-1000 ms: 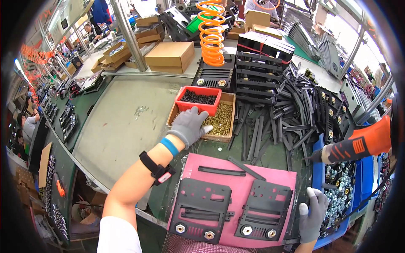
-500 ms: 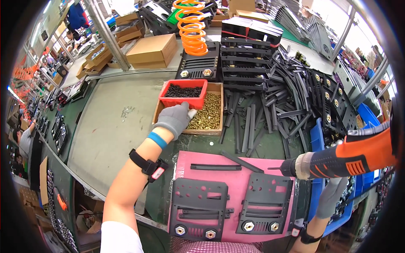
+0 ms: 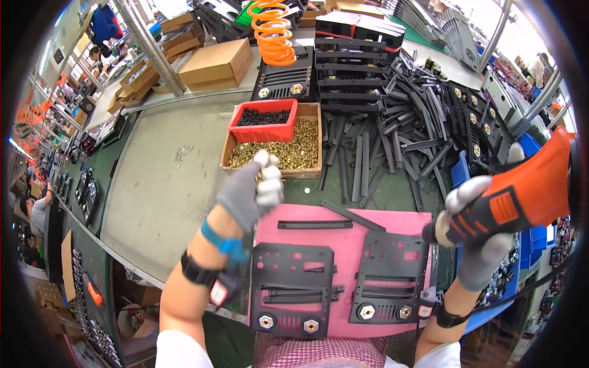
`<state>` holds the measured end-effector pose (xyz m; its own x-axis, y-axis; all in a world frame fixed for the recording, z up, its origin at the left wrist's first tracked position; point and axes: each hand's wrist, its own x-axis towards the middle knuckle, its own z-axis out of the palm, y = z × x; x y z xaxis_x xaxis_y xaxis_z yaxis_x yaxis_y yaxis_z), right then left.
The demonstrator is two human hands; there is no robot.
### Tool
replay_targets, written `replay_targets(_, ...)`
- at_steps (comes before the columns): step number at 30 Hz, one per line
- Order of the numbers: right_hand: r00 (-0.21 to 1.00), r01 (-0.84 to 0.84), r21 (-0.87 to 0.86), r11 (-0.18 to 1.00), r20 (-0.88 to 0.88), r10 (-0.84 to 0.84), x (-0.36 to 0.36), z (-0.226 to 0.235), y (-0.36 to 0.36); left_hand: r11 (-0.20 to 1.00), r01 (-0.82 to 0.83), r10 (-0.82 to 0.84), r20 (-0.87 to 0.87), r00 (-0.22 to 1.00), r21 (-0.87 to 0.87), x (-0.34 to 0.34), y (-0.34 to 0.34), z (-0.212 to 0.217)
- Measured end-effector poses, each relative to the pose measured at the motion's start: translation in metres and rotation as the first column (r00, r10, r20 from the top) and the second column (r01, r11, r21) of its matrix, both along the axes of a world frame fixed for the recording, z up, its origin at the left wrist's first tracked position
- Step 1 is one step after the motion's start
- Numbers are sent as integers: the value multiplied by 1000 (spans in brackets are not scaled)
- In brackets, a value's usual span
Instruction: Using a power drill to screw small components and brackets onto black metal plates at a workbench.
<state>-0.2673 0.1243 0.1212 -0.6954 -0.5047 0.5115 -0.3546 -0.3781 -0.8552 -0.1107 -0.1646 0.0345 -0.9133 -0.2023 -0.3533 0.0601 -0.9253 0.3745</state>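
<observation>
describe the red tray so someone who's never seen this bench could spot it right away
Start at the pink mat near the person, then look past it to the cardboard box of brass parts. The red tray sits on its far end, the only red container, holding small black pieces.

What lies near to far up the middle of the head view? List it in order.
Pink mat → loose black strip → cardboard box of brass parts → red bin of black parts → orange coiled hose.

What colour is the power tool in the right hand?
Orange with black grip, seen in the head view: power tool in right hand.
</observation>
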Motion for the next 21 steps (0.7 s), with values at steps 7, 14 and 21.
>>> replay_targets(7, 974, -201, -110, 973, 79, 210, 28, -45, 47, 961, 27, -90, 222, 971, 275, 51, 138, 3)
replay_targets(14, 905, -224, -300, 927, 289, 312, 58, -6, 85, 948, 299, -305, 50, 951, 110, 36, 194, -12)
replay_targets(21, 907, -260, -529, 808, 154, 393, 64, -2, 107, 887, 442, -414, 194, 889, -134, 16, 231, -17)
